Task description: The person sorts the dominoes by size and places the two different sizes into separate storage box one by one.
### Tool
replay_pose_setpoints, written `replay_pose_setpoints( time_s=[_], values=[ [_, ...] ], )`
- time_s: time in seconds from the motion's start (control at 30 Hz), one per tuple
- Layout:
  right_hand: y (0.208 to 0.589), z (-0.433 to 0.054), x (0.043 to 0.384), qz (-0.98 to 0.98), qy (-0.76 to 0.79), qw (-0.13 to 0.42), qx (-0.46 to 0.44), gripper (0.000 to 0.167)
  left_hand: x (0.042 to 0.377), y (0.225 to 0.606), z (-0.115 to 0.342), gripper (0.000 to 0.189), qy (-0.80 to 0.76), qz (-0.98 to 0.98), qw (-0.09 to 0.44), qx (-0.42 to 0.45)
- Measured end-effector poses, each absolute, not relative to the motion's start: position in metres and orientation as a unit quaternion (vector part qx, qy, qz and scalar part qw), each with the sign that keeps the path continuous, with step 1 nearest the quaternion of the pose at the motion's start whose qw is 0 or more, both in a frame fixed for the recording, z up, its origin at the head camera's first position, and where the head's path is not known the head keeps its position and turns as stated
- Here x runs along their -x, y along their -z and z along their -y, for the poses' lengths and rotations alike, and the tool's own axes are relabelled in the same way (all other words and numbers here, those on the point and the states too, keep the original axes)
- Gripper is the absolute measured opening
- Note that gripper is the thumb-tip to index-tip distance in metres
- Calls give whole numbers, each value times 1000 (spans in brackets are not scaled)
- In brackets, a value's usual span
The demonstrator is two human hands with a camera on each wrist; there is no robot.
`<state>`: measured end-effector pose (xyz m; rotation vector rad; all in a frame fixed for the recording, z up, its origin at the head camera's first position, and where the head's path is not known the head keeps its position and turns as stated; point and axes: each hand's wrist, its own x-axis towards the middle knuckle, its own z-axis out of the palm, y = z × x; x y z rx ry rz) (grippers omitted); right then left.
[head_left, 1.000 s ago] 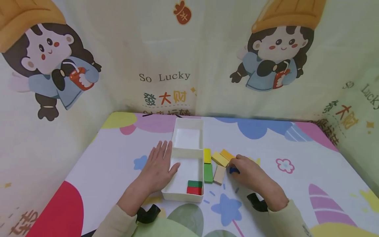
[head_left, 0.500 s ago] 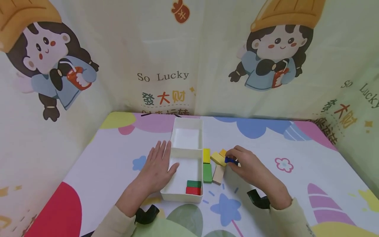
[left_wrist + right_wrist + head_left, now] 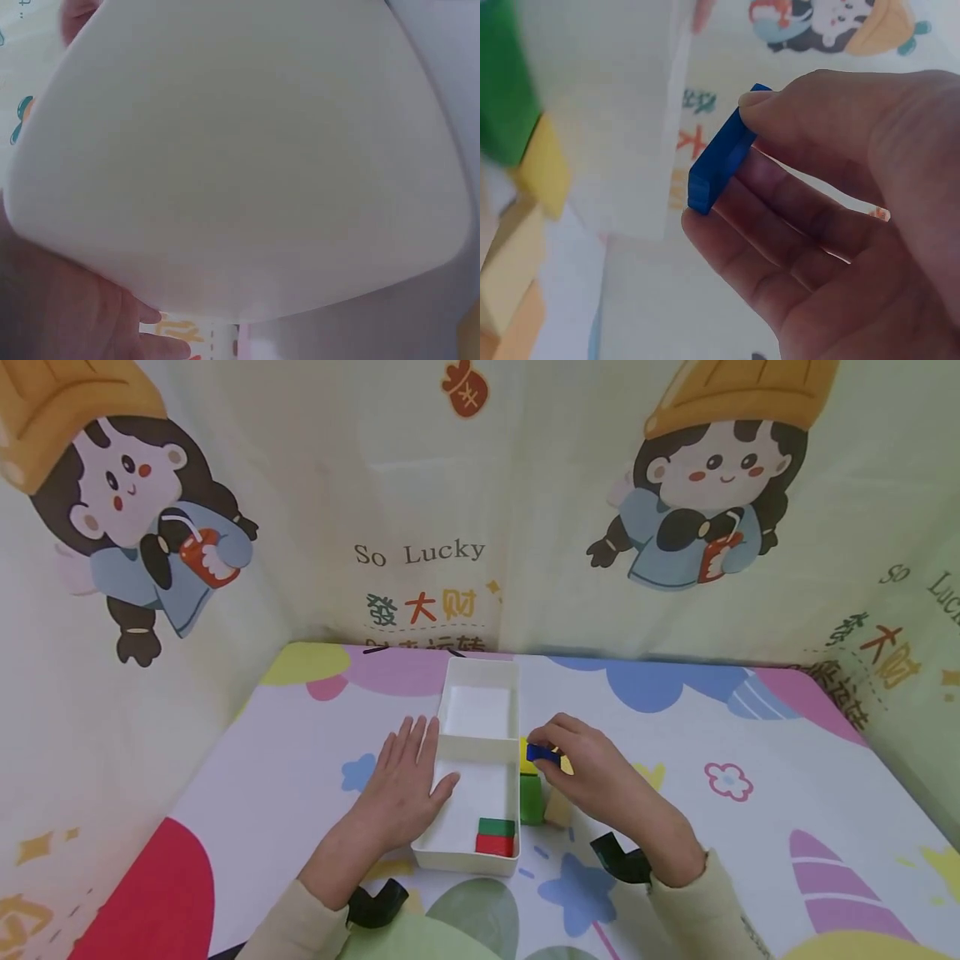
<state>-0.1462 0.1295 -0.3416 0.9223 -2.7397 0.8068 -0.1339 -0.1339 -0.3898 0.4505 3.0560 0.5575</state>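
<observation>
So right hand pinches a blue block just right of the white tray, left hand straight-fingered along its left edge, loads of tabletop further right.

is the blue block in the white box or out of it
Out. The right hand pinches the blue block in the air, just right of the white box in the head view.

Blue block partly hidden by right hand
</observation>
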Motion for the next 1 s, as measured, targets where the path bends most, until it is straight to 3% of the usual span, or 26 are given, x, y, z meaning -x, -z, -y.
replay_pose_setpoints(
  time_s=[0.5,0.73,1.0],
  values=[
    [352,-75,143,885,-221,62,-404,22,135,387,135,81,-141,-979,3,-143],
    [364,-66,145,911,-148,14,-384,22,137,389,132,80,-147,-977,5,-153],
    [369,-56,148,917,-91,33,-388,16,136,390,134,80,-149,-977,6,-150]
  ],
)
